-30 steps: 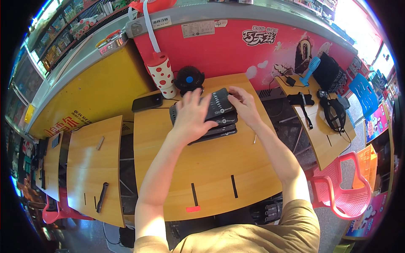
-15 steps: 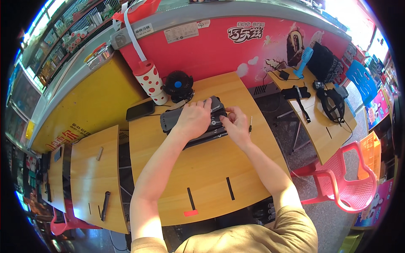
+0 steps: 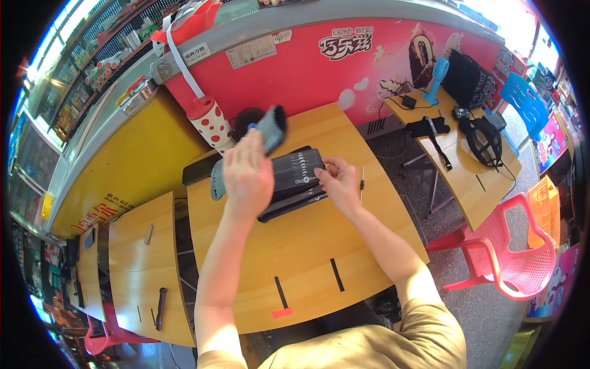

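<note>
Surface: a light-wood table (image 3: 301,258) is filling the centre, its near end bearing two dark strips (image 3: 337,275) and a red tag (image 3: 282,313). A black phone (image 3: 196,171) is lying at its far left; a red-spotted tumbler (image 3: 210,127) and a dark round fan (image 3: 241,125) are standing beyond. A thin pen-like tool (image 3: 362,184) is lying just right of the right hand (image 3: 340,184).

Room: a counter is running behind, its front showing a yellow panel (image 3: 132,160) and a red panel (image 3: 289,86). A second wooden table (image 3: 132,264) is standing at left, carrying a black strap (image 3: 161,309). A third table (image 3: 470,206) at right is holding a blue handheld fan (image 3: 437,80), a black bag (image 3: 466,80) and a black harness (image 3: 484,140). A pink armchair (image 3: 515,258) is standing at lower right, beside an orange crate (image 3: 545,209).

Principal item: a stack of black wraps (image 3: 298,172) is lying on the central table's far half.

Hands: both forearms are reaching forward from the lower edge. The left hand (image 3: 249,175) is hovering over the stack's left part, back turned up, fingers pointing away; a blurred grey-black flap (image 3: 272,129) is standing beside its fingers. Its grip is staying hidden; cannot tell. The right hand is pinching the stack's right end narrowly between thumb and fingers.
</note>
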A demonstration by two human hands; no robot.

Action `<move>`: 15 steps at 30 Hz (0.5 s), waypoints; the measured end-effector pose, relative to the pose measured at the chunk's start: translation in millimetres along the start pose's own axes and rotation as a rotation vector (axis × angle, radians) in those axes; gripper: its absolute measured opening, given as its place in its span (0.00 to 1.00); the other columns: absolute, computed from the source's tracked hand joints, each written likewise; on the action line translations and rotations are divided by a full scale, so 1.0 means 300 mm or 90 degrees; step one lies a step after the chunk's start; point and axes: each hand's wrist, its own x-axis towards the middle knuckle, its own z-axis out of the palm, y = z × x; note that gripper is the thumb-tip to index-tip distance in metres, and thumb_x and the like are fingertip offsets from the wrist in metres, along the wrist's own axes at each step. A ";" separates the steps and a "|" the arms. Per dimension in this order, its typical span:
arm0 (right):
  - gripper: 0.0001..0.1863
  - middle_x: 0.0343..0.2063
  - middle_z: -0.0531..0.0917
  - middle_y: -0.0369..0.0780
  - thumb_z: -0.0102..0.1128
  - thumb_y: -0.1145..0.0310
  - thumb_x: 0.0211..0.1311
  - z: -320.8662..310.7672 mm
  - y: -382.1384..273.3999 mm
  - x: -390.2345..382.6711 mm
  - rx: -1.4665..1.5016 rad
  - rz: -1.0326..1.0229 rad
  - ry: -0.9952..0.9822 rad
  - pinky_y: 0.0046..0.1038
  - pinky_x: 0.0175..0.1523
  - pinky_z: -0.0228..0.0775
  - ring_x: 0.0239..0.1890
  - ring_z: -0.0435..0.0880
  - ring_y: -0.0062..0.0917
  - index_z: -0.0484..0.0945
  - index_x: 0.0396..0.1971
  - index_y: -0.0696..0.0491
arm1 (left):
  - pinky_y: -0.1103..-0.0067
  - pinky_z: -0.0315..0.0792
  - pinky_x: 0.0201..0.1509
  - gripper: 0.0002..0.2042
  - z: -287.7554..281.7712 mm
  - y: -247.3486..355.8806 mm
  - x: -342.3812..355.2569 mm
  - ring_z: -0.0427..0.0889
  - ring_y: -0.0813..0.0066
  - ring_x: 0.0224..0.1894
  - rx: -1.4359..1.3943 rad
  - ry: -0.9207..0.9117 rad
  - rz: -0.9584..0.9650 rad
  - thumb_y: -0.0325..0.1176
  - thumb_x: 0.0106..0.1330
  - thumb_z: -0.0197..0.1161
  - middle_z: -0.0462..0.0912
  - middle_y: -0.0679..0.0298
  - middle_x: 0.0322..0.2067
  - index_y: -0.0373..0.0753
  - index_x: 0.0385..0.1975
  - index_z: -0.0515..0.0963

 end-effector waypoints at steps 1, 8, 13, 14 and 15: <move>0.12 0.22 0.80 0.34 0.61 0.78 0.63 0.005 -0.011 0.001 0.024 0.000 0.011 0.19 0.24 0.67 0.21 0.76 0.14 0.76 0.46 0.64 | 0.60 0.72 0.54 0.21 -0.004 0.031 -0.008 0.81 0.49 0.50 0.027 -0.039 0.078 0.27 0.63 0.58 0.79 0.43 0.52 0.24 0.55 0.72; 0.10 0.27 0.82 0.34 0.56 0.74 0.68 -0.029 -0.025 0.011 0.095 0.106 0.006 0.19 0.28 0.67 0.25 0.77 0.15 0.81 0.44 0.61 | 0.63 0.72 0.53 0.26 0.123 0.134 -0.114 0.79 0.49 0.50 0.082 -0.256 0.208 0.29 0.57 0.60 0.77 0.42 0.54 0.24 0.57 0.72; 0.10 0.29 0.82 0.34 0.55 0.75 0.67 -0.063 -0.050 0.015 0.114 0.159 -0.001 0.18 0.31 0.67 0.27 0.77 0.16 0.81 0.45 0.59 | 0.65 0.71 0.51 0.28 0.139 0.132 -0.102 0.79 0.54 0.48 0.029 -0.242 0.143 0.28 0.57 0.60 0.77 0.45 0.53 0.26 0.60 0.69; 0.11 0.29 0.82 0.34 0.55 0.75 0.67 -0.062 -0.057 0.016 0.120 0.160 -0.003 0.18 0.32 0.67 0.27 0.77 0.15 0.81 0.45 0.60 | 0.66 0.71 0.51 0.30 0.140 0.125 -0.094 0.79 0.55 0.48 0.012 -0.231 0.107 0.27 0.57 0.60 0.77 0.46 0.53 0.27 0.62 0.68; 0.11 0.29 0.82 0.34 0.55 0.75 0.67 -0.067 -0.051 0.021 0.123 0.160 0.002 0.18 0.32 0.67 0.27 0.77 0.15 0.81 0.45 0.60 | 0.66 0.71 0.51 0.30 0.142 0.122 -0.082 0.79 0.55 0.48 0.011 -0.232 0.113 0.27 0.57 0.60 0.77 0.46 0.53 0.27 0.62 0.68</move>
